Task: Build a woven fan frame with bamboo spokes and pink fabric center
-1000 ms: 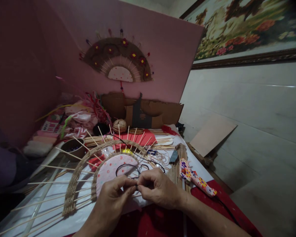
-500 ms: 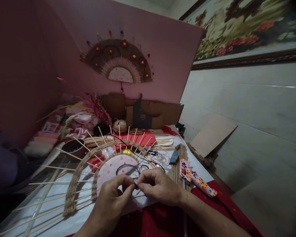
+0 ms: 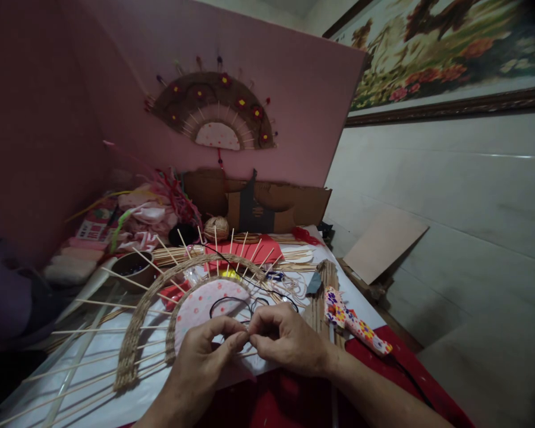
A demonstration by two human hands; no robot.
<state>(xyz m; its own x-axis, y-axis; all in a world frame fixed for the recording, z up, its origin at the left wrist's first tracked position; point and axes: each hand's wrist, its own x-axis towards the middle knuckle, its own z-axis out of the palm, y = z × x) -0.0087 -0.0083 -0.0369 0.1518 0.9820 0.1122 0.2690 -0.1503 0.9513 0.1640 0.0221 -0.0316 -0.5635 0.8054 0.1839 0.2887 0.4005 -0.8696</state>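
Note:
My left hand (image 3: 205,351) and my right hand (image 3: 285,336) meet fingertip to fingertip over the near edge of the table. Both are closed in a pinch on a thin black cord (image 3: 211,308). Its loops rise behind my fingers, and a long strand runs back across the fan; the pinched bit is mostly hidden. Just beyond my hands lies a half-round fan frame: a woven twine band (image 3: 129,351) threaded through thin wooden sticks (image 3: 93,304), around a pale pink dotted half-circle (image 3: 200,306). My left wrist is close to the fan's lower side.
A flower-patterned glue gun (image 3: 356,327) rests right of my hands, by corrugated cardboard strips (image 3: 327,279). Behind the fan are red paper (image 3: 267,249), a twine ball (image 3: 216,228) and a dark bowl (image 3: 134,270). A finished fan (image 3: 223,89) hangs on the pink board.
My fingertips have drawn tighter together, and the dark piece that showed between them is now covered. The fan and the other things stay where they were.

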